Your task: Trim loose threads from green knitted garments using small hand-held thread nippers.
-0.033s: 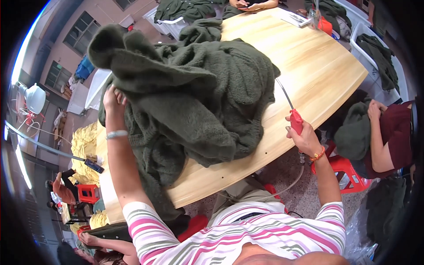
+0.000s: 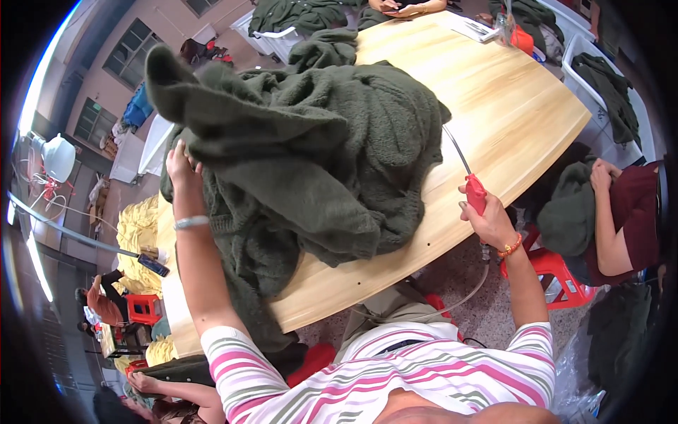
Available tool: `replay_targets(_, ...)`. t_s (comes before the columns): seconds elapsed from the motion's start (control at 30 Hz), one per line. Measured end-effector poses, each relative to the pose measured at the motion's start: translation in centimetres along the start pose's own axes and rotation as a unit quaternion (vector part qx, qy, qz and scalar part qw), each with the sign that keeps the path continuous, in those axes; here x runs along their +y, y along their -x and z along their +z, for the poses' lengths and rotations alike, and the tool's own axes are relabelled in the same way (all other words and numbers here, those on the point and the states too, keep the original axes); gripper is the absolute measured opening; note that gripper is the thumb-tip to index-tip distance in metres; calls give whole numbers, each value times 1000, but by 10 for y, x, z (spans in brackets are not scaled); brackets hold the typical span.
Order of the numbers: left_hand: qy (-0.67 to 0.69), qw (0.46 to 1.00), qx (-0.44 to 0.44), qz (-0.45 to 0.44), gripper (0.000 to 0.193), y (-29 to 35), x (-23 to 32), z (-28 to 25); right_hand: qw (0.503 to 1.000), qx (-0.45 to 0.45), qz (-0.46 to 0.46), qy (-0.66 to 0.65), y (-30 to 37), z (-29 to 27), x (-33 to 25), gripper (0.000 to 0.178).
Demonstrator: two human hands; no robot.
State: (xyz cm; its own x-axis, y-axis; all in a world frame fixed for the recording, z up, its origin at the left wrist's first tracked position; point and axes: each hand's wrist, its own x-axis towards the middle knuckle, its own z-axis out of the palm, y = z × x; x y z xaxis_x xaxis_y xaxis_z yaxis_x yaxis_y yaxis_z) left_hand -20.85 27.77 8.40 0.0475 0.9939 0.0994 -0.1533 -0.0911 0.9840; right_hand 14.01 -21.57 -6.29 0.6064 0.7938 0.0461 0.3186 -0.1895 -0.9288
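A fuzzy dark green knitted sweater (image 2: 296,162) lies heaped across the left part of a wooden table, with folds hanging over the near edge. One part of it (image 2: 212,95) stands lifted and slightly blurred at the far left. My left hand (image 2: 182,169) is closed on the sweater's left edge, its fingers partly hidden by the cloth. In my right hand (image 2: 491,220) is a red air blow gun (image 2: 475,194), held over the table's right edge. Its long thin metal nozzle reaches to the sweater, where the tip is hidden. A clear hose (image 2: 480,283) runs down from its grip.
The table (image 2: 487,92) has a curved right edge. White bins (image 2: 597,99) of dark garments stand beyond it. At the right, a person in maroon (image 2: 628,219) holds dark cloth beside a red stool (image 2: 551,279). Another person's hands (image 2: 402,7) show at the far edge. Yellow cloth (image 2: 138,233) is piled left.
The lifted part of the sweater has sunk and flattened, uncovering dark objects behind it. My left hand's fingers have shifted slightly on the cloth. The blow gun has stayed nearly in place.
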Motion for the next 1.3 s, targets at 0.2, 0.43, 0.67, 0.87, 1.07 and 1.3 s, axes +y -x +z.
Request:
replay_targets(0.2, -366, 812, 45, 452, 90, 121, -1, 67, 999, -33, 1, 8, -2, 11, -9, 33)
replay_targets(0.43, -667, 546, -130, 490, 64, 140, 0, 99, 996, -66, -41, 43, 11, 27, -23, 35)
replay_targets(0.67, -628, 690, -170, 318, 26, 66, 51, 96, 997, -58, -29, 33, 15, 21, -21, 33)
replay_targets(0.87, -613, 718, 152, 293, 32, -10, 112, 67, 991, -104, -35, 72, 3, 29, -19, 43)
replay_targets(1.07, -615, 718, 168, 280, 31, -42, 94, 58, 988, -99, -70, 98, 0, 33, -10, 43)
replay_targets(1.3, -289, 855, 257, 345, 29, -68, 96, 109, 980, -140, -64, 127, 5, 41, -25, 36)
